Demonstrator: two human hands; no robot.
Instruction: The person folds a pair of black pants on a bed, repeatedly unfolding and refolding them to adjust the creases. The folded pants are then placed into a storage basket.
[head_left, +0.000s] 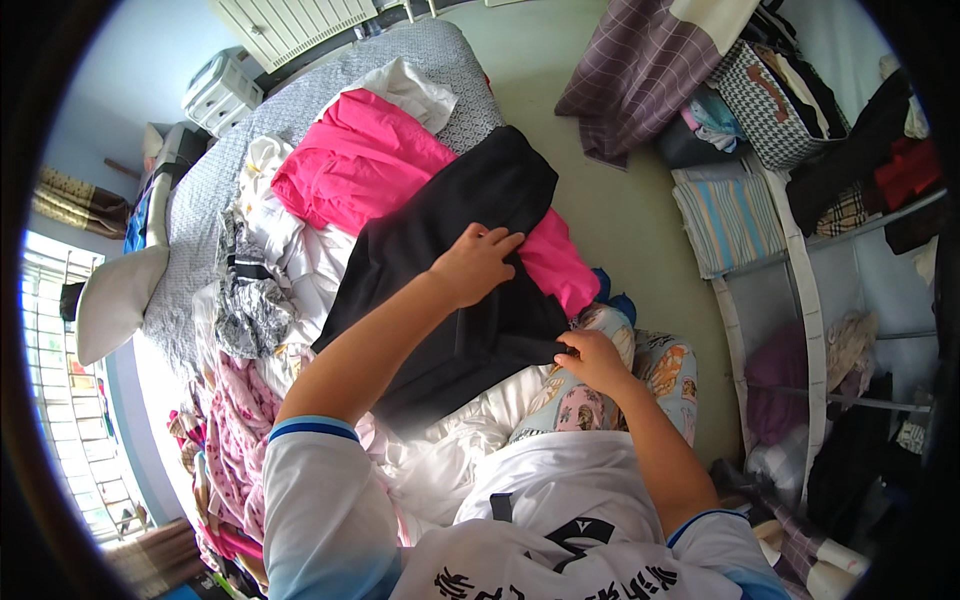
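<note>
A black cloth garment (420, 240) lies spread over the bed's edge, partly on top of a bright pink garment (360, 161). My left hand (478, 264) rests on the black fabric near its middle, fingers apart and slightly bent. Close to my lap, my right hand (596, 361) pinches the garment's near right corner between thumb and fingers. More of the pink cloth shows beyond the black garment's right edge. My legs, in patterned trousers (585, 405), are partly under my right hand and forearm.
Crumpled clothes, including a pink patterned one (244, 435) and a grey-white one (255, 319), heap on the bed (450, 52) to the left. An open-fronted shelf rack (810, 330) with folded cloths stands right, below a checked curtain (637, 67). A white drawer unit (221, 94) stands far left.
</note>
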